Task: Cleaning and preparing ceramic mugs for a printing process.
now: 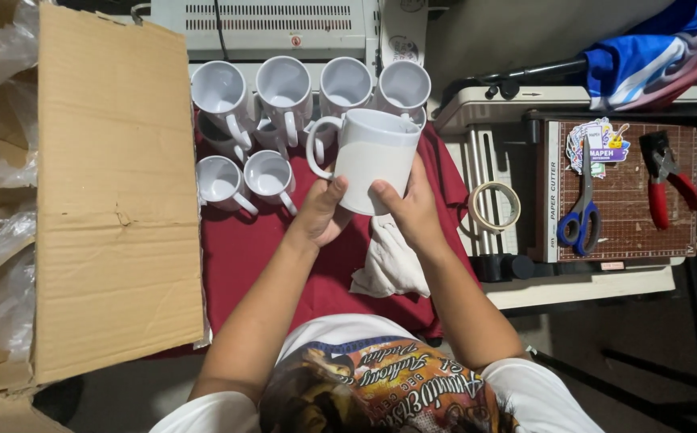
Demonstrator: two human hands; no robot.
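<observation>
Both hands held one white mug (374, 160) up above the red cloth (240, 256) on the bench, its handle turned to the person's left. The left hand (322, 215) clasped the lower side below the handle, fingers closed round the wall; the right hand (412, 210) gripped the other side, and a crumpled pale rag (392, 261) hung under its palm, though whether that hand pinched the rag or it merely lay beneath could not be told. The likeliest slip seemed to be the mug itself: glazed and smooth, held only by its lower wall, it could twist out of the fingers and drop onto the cloth or strike the mugs behind. Those stood close, a row of four white mugs (284, 84) along the back and two smaller-looking ones (244, 180) just to the left, some touching, so a careless swing of the handle could knock or chip one. A big open carton (112, 184) walled in the left side. To the right, well apart, lay a tape roll (494, 206), and on a paper cutter (629, 192) blue scissors (581, 212) and red pliers (665, 180); a machine (268, 24) closed off the back edge.
</observation>
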